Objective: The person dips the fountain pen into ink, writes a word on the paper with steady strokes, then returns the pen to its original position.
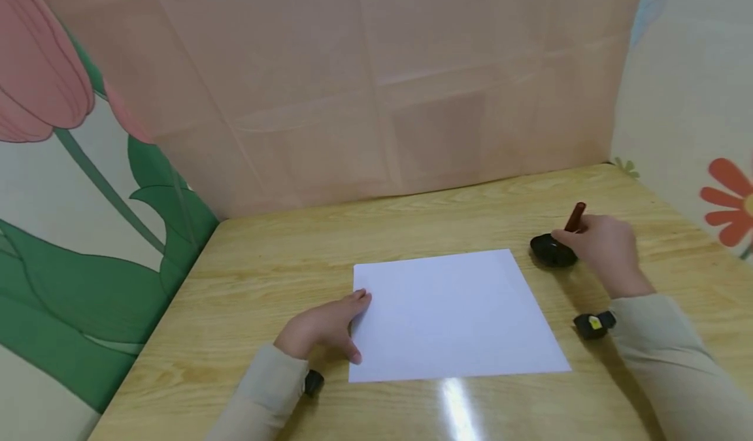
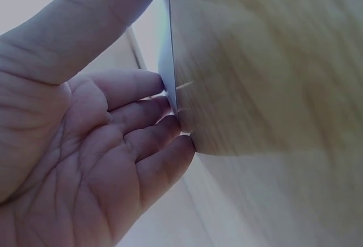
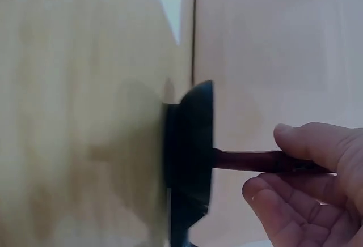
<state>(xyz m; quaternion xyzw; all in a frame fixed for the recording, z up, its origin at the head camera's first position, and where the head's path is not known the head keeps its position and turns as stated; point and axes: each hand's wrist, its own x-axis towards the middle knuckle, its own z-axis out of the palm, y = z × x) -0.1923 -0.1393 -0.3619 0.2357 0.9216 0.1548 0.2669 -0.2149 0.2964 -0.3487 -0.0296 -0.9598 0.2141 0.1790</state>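
A sheet of white paper (image 1: 447, 317) lies flat on the wooden table. My left hand (image 1: 326, 323) rests at its left edge, with thumb and fingertips spread along the paper's margin; in the left wrist view the fingers (image 2: 161, 173) touch down beside the sheet's edge. Further right, my right hand (image 1: 606, 248) pinches the reddish-brown handle of what looks like a writing brush (image 1: 575, 217). Its lower end stands in a small black dish (image 1: 547, 251), like an ink dish, beyond the paper's right corner. The dish (image 3: 195, 145) hides the brush's tip in the right wrist view.
The wooden table (image 1: 282, 245) runs back to a pinkish cloth backdrop (image 1: 376, 101). Flower-painted panels (image 1: 65, 264) stand at left and right. A black wrist camera (image 1: 594, 325) sits at the right cuff, and another (image 1: 314, 382) at the left.
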